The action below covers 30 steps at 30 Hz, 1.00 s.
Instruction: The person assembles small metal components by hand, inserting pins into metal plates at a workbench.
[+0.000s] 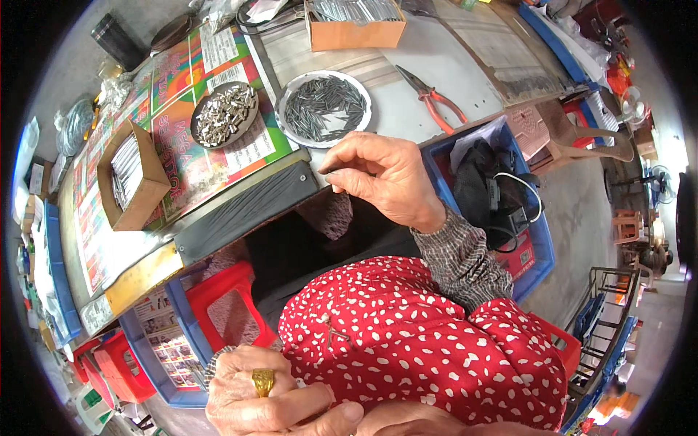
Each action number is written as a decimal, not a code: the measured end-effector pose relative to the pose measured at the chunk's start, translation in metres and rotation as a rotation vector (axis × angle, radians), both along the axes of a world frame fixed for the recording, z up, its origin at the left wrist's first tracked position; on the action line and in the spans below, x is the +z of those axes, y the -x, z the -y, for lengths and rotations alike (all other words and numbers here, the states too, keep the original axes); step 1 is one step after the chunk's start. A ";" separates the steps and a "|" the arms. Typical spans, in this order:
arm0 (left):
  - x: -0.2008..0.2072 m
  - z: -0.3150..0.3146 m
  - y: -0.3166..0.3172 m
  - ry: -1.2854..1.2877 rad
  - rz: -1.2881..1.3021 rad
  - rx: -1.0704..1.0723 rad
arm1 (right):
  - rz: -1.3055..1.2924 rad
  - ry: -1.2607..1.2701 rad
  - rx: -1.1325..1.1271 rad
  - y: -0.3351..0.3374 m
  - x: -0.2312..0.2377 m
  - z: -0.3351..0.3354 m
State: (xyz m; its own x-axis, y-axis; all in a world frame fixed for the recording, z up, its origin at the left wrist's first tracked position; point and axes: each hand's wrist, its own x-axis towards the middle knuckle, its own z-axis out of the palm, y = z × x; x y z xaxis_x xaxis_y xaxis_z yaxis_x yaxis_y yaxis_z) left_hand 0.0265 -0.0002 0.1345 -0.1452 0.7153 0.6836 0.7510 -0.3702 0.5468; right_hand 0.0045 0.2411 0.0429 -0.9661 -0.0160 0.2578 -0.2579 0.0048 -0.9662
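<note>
My right hand [392,174] is over the table's near edge, just below a white-rimmed plate [286,120] of thin dark metal pins [323,109]. Its thumb and forefinger are pinched together; a small dark bit shows at the tips, too small to name. Low in the view, my left hand [265,396], with a gold ring [263,382], is raised close to me with its fingers curled in. What those fingers hold, if anything, is hidden. Left of the plate sits a dark round dish [195,134] of small silvery metal sleeves [227,115].
Red-handled pliers [440,105] lie right of the plate. Cardboard boxes of slim metal pieces stand at the back [356,35] and at the left [145,200]. A blue crate [534,280] holding a black bag [480,182] is at my right, and a red stool [218,287] is below the table.
</note>
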 end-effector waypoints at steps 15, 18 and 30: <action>0.010 0.006 -0.002 0.124 0.002 0.015 | 0.010 0.067 0.027 -0.001 -0.003 0.002; 0.007 0.004 -0.006 0.112 0.035 0.059 | 0.015 0.077 0.028 -0.002 -0.001 0.003; 0.005 -0.001 -0.007 0.087 0.068 0.054 | -0.021 0.028 0.076 -0.002 -0.005 -0.001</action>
